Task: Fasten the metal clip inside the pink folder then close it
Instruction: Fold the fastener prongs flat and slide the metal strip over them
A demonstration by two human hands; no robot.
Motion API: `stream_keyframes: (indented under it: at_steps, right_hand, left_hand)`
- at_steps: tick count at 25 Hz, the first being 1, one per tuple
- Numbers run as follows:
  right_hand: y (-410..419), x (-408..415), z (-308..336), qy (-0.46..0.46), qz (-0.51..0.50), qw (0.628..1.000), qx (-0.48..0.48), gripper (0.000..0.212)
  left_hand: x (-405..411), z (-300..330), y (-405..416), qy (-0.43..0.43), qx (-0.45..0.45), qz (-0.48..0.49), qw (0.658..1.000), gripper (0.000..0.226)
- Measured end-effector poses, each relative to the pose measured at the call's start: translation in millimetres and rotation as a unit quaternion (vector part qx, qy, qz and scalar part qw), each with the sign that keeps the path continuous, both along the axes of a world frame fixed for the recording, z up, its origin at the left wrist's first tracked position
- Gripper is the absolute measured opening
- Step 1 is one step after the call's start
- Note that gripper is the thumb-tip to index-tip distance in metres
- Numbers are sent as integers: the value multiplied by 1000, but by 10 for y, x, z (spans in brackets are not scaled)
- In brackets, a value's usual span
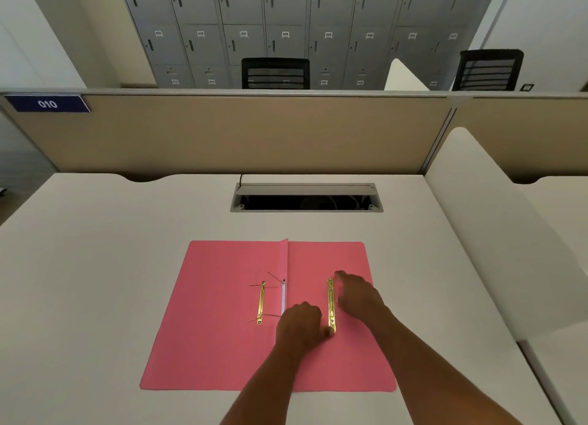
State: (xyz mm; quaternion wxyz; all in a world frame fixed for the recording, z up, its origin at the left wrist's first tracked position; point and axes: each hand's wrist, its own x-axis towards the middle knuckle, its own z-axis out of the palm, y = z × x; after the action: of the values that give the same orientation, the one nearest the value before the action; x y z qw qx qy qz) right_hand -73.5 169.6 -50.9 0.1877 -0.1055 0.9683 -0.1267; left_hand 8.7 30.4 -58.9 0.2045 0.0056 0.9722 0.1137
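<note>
White desk (95,265) bears the open pink folder (216,329); both hands, left (299,326) and right (359,294), pinch its gold clip bar (331,307).

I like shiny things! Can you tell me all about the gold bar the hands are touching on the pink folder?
The gold bar is a long, thin strip of shiny yellow metal with small holes near its ends. It lies flat on the right half of the open pink folder, running away from the person, beside the fold. The left hand touches its near end and the right hand reaches its far end. A second gold bar lies apart on the left half, with thin prongs sticking out.
</note>
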Motion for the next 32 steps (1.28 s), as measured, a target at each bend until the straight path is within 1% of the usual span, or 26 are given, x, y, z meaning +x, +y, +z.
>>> stream_keyframes:
  at_steps: [3,8,12,15,23,28,30,32]
  right_hand:
    - [1,-40,-35,-14,18,1000,-10,59]
    - [-26,-69,-90,3,50,999,2,47]
    - [-64,-110,-100,8,44,999,-29,44]
    - [-74,-151,-120,5,52,998,-18,46]
    - [-93,-190,-105,24,33,998,-52,31]
    - [-130,-219,-109,31,-3,995,-99,17]
    - [-143,-242,-103,23,-33,989,-143,15]
    - [-155,-273,-67,11,-66,978,-199,15]
  left_hand:
    - [-23,-49,9,-4,-1,16,1000,56]
    - [-57,-49,29,-14,2,35,999,57]
    - [-52,-52,50,-8,7,45,999,54]
    - [-51,-63,57,-6,13,49,999,52]
    - [-71,-134,68,1,13,54,998,54]
    - [-78,-159,68,0,7,50,999,55]
    - [-88,-143,73,-4,10,52,999,55]
    - [-93,-102,60,-15,44,68,997,50]
